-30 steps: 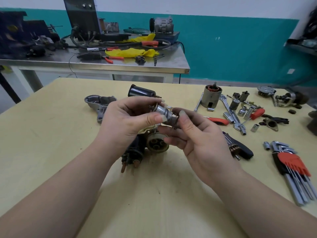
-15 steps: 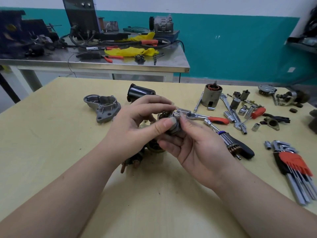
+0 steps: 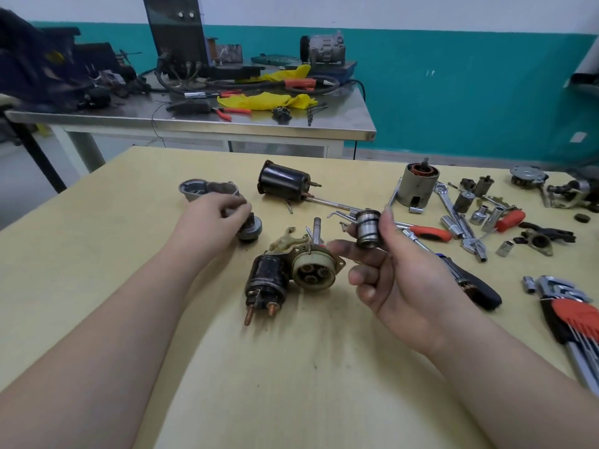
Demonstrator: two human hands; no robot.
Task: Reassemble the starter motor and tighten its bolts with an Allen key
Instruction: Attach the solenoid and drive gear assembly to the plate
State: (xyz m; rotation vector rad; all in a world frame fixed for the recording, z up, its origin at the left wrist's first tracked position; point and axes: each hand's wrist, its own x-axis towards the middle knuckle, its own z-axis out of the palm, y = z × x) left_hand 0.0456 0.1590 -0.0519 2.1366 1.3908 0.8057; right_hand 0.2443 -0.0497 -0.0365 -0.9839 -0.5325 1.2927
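Observation:
My right hand (image 3: 398, 273) pinches a small grooved metal sleeve (image 3: 368, 229) between thumb and fingers, held above the table. My left hand (image 3: 212, 218) rests at the left with curled fingers on a round pinion piece (image 3: 251, 229) lying on the table. Between the hands lies the starter sub-assembly: a black solenoid (image 3: 265, 281) joined to a cream gear housing (image 3: 312, 268) with a shaft (image 3: 318, 229) and a fork lever (image 3: 287, 239). A black motor can (image 3: 283, 184), a grey nose housing (image 3: 197, 189) and the armature (image 3: 418, 184) sit farther back. An Allen key set (image 3: 573, 314) lies at the right.
Wrenches, sockets (image 3: 481, 215) and a black-handled driver (image 3: 479, 286) crowd the yellow table's (image 3: 97, 260) right side. Small motor parts (image 3: 538, 239) lie at the far right. Behind stands a steel bench (image 3: 201, 124) loaded with tools and yellow cloth.
The two hands, joined on one part before, have separated. My left hand moved left and down to the table with the pinion piece; my right hand moved right, keeping the sleeve.

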